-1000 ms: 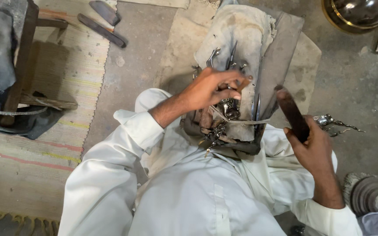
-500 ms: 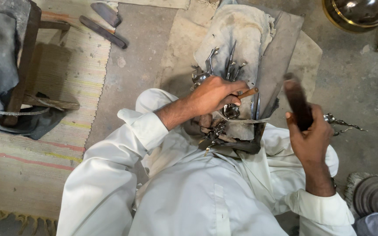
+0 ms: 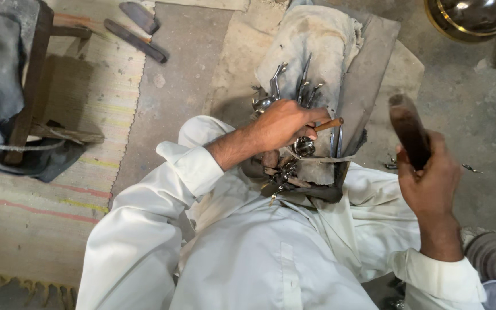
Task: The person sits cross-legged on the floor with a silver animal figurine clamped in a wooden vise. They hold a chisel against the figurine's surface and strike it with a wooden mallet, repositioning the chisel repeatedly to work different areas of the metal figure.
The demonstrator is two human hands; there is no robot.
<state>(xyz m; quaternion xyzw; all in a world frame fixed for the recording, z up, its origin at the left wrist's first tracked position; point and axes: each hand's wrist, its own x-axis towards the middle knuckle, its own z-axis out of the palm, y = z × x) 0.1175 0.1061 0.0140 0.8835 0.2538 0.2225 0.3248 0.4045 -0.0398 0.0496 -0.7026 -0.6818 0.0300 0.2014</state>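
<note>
**Raised mallet over a hand-held punch**

The right hand is clenched around a dark wooden mallet handle, lifted clear and well to the right of the work. The left hand is closed on a short brown wooden-handled punch, its tip hidden under the fingers, pressed against a small shiny metal piece on the grey cloth-covered block. Just beyond the left hand lies a cluster of slim steel tools; a polished brass-rimmed bowl sits far past the right hand. A likely risk: a blow landing off-line could glance off the punch onto the left knuckles, or skid the piece off the block.
</note>
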